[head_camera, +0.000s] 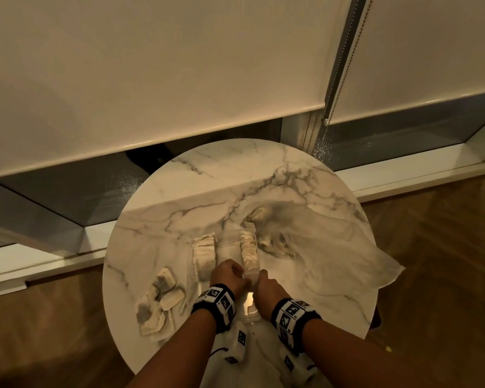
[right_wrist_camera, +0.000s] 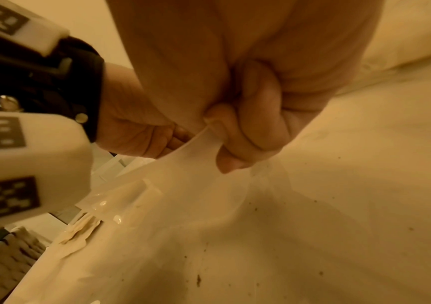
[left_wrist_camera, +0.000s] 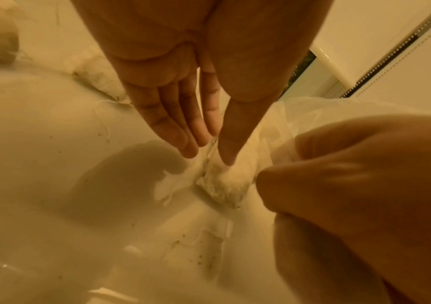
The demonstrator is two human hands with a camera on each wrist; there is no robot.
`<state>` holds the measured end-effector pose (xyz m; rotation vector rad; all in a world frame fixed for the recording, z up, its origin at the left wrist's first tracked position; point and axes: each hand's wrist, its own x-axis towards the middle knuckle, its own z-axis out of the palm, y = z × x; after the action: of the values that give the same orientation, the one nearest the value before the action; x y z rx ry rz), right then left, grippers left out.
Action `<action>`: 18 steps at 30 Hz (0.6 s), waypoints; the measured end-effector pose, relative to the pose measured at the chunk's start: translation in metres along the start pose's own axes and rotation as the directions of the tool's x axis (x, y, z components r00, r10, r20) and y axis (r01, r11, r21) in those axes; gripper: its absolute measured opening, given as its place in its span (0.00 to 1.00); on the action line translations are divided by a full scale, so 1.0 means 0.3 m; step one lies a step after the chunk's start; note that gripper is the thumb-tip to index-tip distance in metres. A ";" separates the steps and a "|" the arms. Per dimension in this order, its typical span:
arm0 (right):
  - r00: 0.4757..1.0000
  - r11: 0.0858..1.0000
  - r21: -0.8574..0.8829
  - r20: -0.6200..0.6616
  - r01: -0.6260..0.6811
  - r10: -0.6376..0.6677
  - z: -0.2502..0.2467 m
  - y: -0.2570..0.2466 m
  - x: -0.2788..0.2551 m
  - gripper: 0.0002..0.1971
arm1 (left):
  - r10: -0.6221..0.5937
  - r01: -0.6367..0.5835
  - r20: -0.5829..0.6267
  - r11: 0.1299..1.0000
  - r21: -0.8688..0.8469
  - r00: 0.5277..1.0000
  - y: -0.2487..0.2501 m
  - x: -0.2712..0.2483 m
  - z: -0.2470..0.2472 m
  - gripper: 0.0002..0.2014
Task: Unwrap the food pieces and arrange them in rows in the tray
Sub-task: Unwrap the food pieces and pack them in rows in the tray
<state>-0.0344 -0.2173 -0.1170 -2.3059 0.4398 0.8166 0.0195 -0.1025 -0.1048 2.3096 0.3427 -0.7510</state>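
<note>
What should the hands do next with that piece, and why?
Probably pull the wrapper clear: the right hand pinches the thin film, while the left hand presses straight fingers on the food piece in the tray.

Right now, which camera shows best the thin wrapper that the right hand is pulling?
The right wrist view: the wrapper stretches from the right hand's curled fingers. The left wrist view shows a blurred edge; the head view hides it behind both hands.
</note>
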 end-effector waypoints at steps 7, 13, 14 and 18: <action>1.000 1.000 -0.019 -0.009 0.015 -0.015 0.006 0.003 0.000 0.20 | -0.028 0.028 0.067 1.000 -0.011 0.997 -0.019 0.026 -0.003 0.21; 1.000 0.999 -0.018 -0.012 0.027 -0.027 0.004 0.003 0.001 0.19 | -0.047 0.047 0.050 0.999 -0.018 0.998 -0.007 0.031 0.008 0.21; 1.000 0.999 -0.019 -0.012 0.029 -0.029 0.003 0.004 0.000 0.19 | -0.048 0.049 0.026 0.999 -0.023 0.999 -0.003 0.033 0.003 0.20; 0.999 0.999 -0.015 -0.012 0.035 -0.036 0.001 0.004 -0.003 0.17 | -0.041 0.040 -0.005 0.996 -0.080 0.999 0.026 0.045 -0.017 0.25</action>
<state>-0.0356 -0.2179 -0.1170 -2.3274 0.3983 0.7912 0.0357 -0.1042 -0.1057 2.2370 0.4164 -0.7364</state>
